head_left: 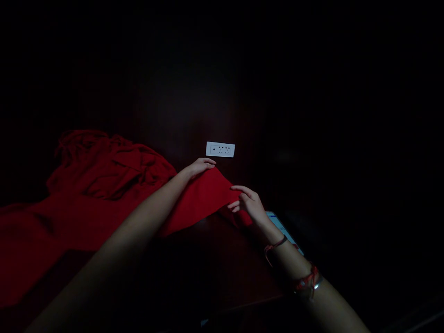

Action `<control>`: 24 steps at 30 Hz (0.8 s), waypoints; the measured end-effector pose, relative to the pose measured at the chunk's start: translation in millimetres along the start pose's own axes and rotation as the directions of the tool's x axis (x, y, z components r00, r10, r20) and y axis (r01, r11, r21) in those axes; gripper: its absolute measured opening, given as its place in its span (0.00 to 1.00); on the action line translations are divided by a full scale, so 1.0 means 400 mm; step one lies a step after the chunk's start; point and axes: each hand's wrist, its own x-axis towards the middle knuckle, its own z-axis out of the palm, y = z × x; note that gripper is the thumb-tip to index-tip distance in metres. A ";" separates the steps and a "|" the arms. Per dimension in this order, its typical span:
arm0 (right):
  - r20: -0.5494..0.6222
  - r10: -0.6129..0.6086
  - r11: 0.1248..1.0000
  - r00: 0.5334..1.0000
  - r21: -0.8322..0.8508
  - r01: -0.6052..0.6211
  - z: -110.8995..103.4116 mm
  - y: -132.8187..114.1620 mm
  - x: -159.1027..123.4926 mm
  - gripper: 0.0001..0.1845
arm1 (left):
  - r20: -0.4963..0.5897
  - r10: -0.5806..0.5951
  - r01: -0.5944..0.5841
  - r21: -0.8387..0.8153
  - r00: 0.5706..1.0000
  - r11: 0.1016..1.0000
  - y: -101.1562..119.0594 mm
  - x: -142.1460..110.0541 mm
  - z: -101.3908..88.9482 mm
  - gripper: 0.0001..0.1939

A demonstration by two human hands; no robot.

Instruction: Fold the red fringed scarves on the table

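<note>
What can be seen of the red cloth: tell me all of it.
The red cloth is plain, soft-looking fabric, dimly lit. At left it lies heaped in wrinkles and runs out of the picture; a smoother stretch reaches right, below the white socket. The left hand touches its upper edge; the right hand touches its right end. More red shows beneath that hand.

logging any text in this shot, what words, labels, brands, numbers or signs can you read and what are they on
None can be read.
Lit screen: marks too small and blurred to read.
White socket plate: holes, no legible lettering.
Red cloth: no lettering visible.
</note>
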 end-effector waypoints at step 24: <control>0.101 0.076 0.206 0.992 -0.975 0.083 -0.180 0.045 0.013 0.17 | 0.372 -0.049 -0.347 0.899 0.927 0.267 -0.133 -0.380 0.095 0.28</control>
